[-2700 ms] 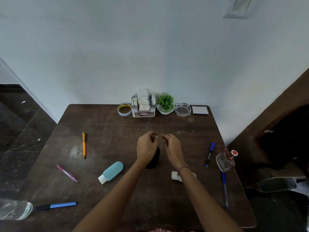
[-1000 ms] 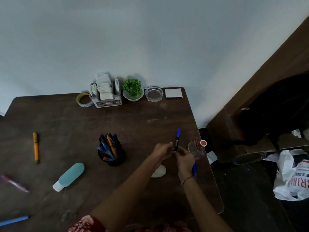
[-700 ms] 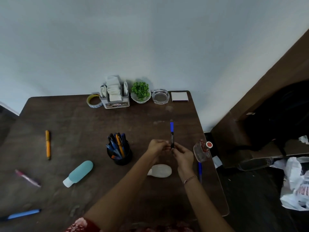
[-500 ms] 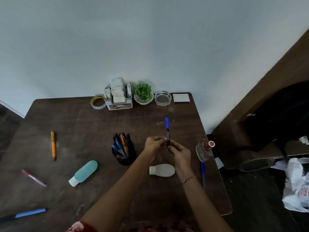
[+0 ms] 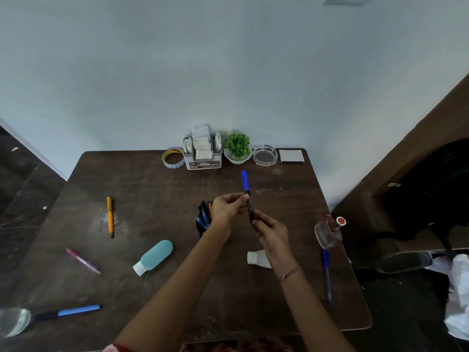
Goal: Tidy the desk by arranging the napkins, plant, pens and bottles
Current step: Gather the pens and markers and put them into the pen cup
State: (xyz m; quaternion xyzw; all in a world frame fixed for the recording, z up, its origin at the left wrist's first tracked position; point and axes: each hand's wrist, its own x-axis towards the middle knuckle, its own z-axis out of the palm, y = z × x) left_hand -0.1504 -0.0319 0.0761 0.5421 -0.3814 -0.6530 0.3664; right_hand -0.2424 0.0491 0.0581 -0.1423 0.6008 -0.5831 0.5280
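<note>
From the head camera, both hands meet over the middle of the dark wooden desk (image 5: 157, 189) and share one marker (image 5: 244, 180), which is raised off the wood with its blue cap pointing away toward the wall. The left hand (image 5: 228, 209) pinches the black barrel just below the cap, and the right hand (image 5: 271, 231) pinches its lower end, so the two hands sit close together, one at each end of the barrel. Just behind the left hand and partly hidden by it stands a black pen cup (image 5: 203, 219) holding several pens. A white bottle (image 5: 256, 259) lies on its side under the right wrist. To the right, near the desk edge, a clear bottle (image 5: 327, 231) with a red cap lies beside a blue pen (image 5: 327, 275). To the left lie a teal bottle (image 5: 154, 254), an orange pen (image 5: 110, 216), a pink pen (image 5: 83, 261), a blue-and-black pen (image 5: 69, 311) and a second clear bottle (image 5: 12, 321). Along the wall stand a tape roll (image 5: 173, 158), a napkin holder (image 5: 202, 151), a plant (image 5: 237, 148), a glass dish (image 5: 264, 155) and a notepad (image 5: 291, 156).
</note>
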